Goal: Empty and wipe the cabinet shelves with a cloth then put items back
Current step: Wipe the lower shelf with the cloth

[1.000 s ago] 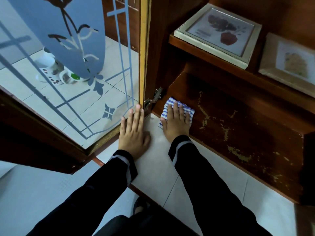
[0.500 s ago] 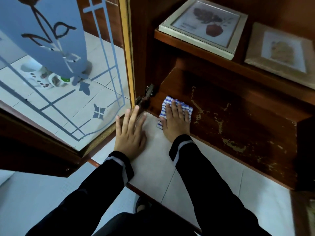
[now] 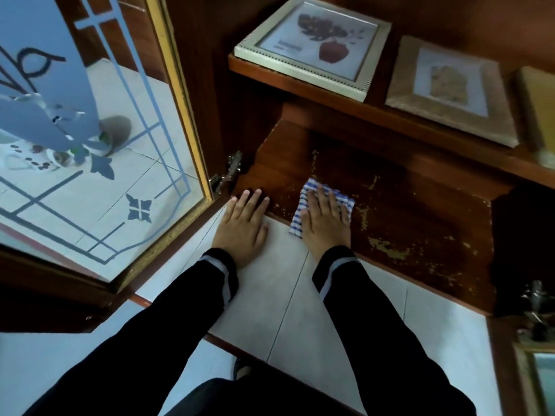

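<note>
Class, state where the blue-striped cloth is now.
In the head view, the cloth lies on the bottom cabinet shelf, under the right hand, right of the left hand.

The cloth (image 3: 298,219) is mostly hidden under the right hand (image 3: 326,226); a yellow object (image 3: 540,109) runs off the right edge.

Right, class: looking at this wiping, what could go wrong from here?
The bottom shelf has flaking patches; the cloth under the right hand may snag or lift finish.
The white frame sits at the upper shelf edge; rising could knock it.
The glass door stands open beside the left hand; a bump might swing it.
</note>
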A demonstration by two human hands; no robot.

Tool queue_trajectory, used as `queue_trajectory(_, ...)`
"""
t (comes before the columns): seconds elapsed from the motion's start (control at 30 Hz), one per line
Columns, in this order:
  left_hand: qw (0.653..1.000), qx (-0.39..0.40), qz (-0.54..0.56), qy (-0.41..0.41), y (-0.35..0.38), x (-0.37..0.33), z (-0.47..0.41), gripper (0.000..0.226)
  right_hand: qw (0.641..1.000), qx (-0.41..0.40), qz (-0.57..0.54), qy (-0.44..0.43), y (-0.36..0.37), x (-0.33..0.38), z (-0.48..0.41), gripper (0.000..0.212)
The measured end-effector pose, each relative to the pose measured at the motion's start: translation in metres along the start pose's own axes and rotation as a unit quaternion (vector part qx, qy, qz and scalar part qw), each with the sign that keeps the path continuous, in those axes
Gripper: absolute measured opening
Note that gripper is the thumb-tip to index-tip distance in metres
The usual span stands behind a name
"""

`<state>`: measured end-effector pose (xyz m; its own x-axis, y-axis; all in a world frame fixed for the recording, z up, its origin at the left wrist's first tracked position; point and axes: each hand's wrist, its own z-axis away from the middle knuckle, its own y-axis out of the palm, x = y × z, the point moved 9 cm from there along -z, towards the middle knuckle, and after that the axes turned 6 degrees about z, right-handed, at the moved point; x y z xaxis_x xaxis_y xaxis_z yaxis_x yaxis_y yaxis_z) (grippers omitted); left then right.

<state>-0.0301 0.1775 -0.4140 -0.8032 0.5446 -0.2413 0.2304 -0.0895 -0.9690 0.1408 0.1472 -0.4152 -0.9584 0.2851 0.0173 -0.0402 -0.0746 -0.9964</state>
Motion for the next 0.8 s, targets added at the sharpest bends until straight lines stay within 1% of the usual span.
queue_trajectory(0.1, 1.000, -0.005, 0.014, -0.007, 0.002, -0.001, -0.014, 0.080, 0.999, 0.016, -0.014, 0.035, -0.002, -0.002, -0.017, 0.057)
queue_trajectory(0.17, 0.999, -0.011, 0.032, -0.013, 0.003, -0.001, -0.022, 0.079, 0.999, 0.024, -0.021, 0.040, -0.001, 0.004, -0.026, 0.057)
queue_trajectory(0.3, 0.999, -0.013, 0.052, -0.011, 0.004, -0.002, -0.027, 0.075, 1.000, 0.007, -0.011, -0.025, -0.002, 0.010, -0.017, 0.055)
queue_trajectory(0.37, 0.998, -0.021, 0.060, -0.011, 0.005, -0.002, -0.028, 0.072, 0.999, -0.003, -0.008, -0.039, -0.003, -0.002, -0.013, 0.055)
queue_trajectory(0.5, 0.996, -0.033, 0.078, -0.020, 0.006, -0.001, -0.027, 0.068, 1.000, -0.003, -0.010, 0.002, -0.005, -0.024, -0.026, 0.056)
queue_trajectory(0.57, 0.996, -0.034, 0.074, -0.020, 0.006, -0.001, -0.027, 0.067, 0.999, 0.006, -0.021, 0.025, -0.006, -0.023, -0.040, 0.056)
queue_trajectory(0.63, 0.996, -0.039, 0.075, -0.017, 0.006, -0.001, -0.027, 0.066, 0.999, 0.014, -0.025, 0.030, -0.006, -0.015, -0.051, 0.056)
queue_trajectory(0.7, 0.996, -0.045, 0.079, -0.016, 0.005, -0.001, -0.027, 0.064, 1.000, 0.013, -0.027, 0.011, -0.006, -0.006, -0.054, 0.056)
queue_trajectory(0.8, 0.995, -0.049, 0.083, -0.014, 0.005, -0.001, -0.027, 0.064, 0.999, -0.002, -0.021, -0.047, -0.008, -0.001, -0.045, 0.056)
